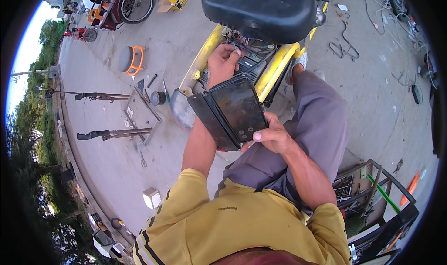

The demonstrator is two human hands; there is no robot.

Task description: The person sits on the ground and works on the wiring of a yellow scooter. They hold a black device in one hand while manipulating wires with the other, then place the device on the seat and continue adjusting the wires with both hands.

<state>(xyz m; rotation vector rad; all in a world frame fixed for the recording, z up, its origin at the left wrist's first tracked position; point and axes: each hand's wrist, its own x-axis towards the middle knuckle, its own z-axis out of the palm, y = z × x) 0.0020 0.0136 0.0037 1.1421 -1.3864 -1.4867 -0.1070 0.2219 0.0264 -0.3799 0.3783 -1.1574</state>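
Nearest the camera, a yellow shirt (233,230) fills the lower middle, with grey trousers (321,120) beyond it. Above the lap, the right hand (275,137) has thumb and fingers closed on the lower right corner of a dark-screened device (237,106), whose black cover (210,118) lies folded open to the left. The left hand (224,60) is at the wiring (266,53) in the yellow frame (275,74), just below the black seat (258,11); its thumb and forefinger lie close together, but whether they pinch a wire cannot be told.

The step in hand looks like one-handed work among the wires. It would probably go best with the device gripped firmly and tipped out of the line of sight, a single lead taken lightly at a time, and no tugging on its neighbours.

The open cover crosses over the left forearm (200,146) and hides part of the frame, while the seat overhangs the wires and leaves little room from above. To the left on the ground are an orange-legged stool (132,61), a round tin (158,98) and a metal stand (148,110) with two long handles. Loose cable (347,53) lies at the upper right, and a metal rack (372,183) stands at the lower right.
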